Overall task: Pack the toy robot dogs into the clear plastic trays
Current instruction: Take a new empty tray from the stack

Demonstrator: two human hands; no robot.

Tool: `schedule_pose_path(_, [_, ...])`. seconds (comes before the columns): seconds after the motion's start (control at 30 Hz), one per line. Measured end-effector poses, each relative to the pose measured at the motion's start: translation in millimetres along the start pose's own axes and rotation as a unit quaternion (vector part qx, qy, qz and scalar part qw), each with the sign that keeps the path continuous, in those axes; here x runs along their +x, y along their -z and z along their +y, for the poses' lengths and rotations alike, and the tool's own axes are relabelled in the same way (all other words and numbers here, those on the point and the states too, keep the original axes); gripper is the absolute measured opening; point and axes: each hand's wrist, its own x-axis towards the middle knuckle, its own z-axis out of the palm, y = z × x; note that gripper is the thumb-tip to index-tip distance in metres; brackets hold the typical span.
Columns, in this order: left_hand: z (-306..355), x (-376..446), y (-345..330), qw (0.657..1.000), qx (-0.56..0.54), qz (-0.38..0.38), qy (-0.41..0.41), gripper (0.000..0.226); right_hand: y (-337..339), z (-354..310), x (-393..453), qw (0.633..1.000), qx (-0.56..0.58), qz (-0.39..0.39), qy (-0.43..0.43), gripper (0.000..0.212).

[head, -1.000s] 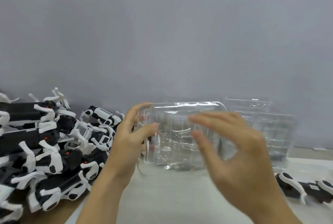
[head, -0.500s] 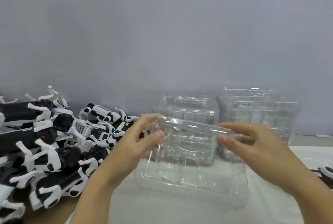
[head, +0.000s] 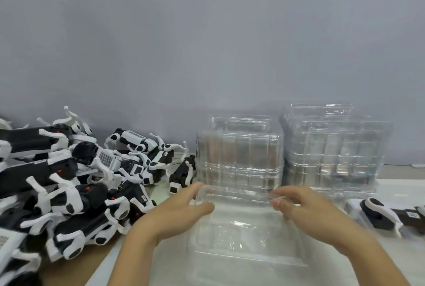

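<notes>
A clear plastic tray (head: 243, 232) lies low over the white table in front of me. My left hand (head: 181, 214) pinches its far left corner between thumb and fingers. My right hand (head: 305, 212) pinches the far right rim. A large pile of black-and-white toy robot dogs (head: 69, 184) fills the left side. One more toy dog (head: 381, 214) lies on the right. No dog is in the held tray.
Two stacks of clear trays stand at the back against the grey wall, one in the middle (head: 239, 156) and a taller one to its right (head: 333, 147). The white table surface (head: 404, 260) ends at a brown edge at the lower left.
Both hands have brought the clear tray down and toward me, from tilted up in front of the stacks to lying nearly flat over the table.
</notes>
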Motion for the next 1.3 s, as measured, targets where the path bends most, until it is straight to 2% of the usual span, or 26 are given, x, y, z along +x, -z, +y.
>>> schedule_pose_path(0.13, [-11,8,-4,0.998,-0.012,0.061,0.021,0.030,-5,1,4,0.999,-0.020,0.024,0.008,0.021])
schedule_pose_path(0.2, [-13,14,-3,0.987,-0.041,0.152,0.009,0.026,-4,3,4,0.999,-0.027,0.026,0.010,0.023])
schedule_pose_path(0.3, [-12,19,-3,0.944,-0.076,0.321,-0.014,0.009,3,6,4,0.999,-0.022,0.030,0.017,0.017])
schedule_pose_path(0.37, [-9,22,-4,0.922,-0.083,0.378,-0.027,0.013,6,7,5,0.999,-0.016,0.037,0.026,0.011])
schedule_pose_path(0.5, [8,41,3,0.927,0.032,0.370,-0.051,0.037,7,6,6,0.998,-0.012,0.056,0.037,0.005])
schedule_pose_path(0.6, [23,62,14,0.943,0.150,0.298,-0.008,0.049,5,6,6,0.997,-0.007,0.059,0.044,0.006])
schedule_pose_path(0.73, [24,82,26,0.937,0.294,0.175,0.067,0.028,2,6,7,0.997,-0.014,0.044,0.056,0.013])
schedule_pose_path(0.87, [22,88,35,0.918,0.367,0.143,0.049,0.011,1,7,8,0.997,-0.011,0.043,0.059,0.014])
schedule_pose_path(1.03, [16,86,48,0.927,0.341,0.157,-0.003,0.017,1,8,9,0.997,-0.015,0.046,0.063,0.016])
schedule_pose_path(1.17, [20,76,56,0.942,0.229,0.246,-0.017,0.019,1,7,8,0.997,-0.019,0.045,0.061,0.018])
schedule_pose_path(1.3, [31,62,66,0.938,0.103,0.328,-0.039,0.014,0,4,7,0.997,-0.022,0.047,0.063,0.021])
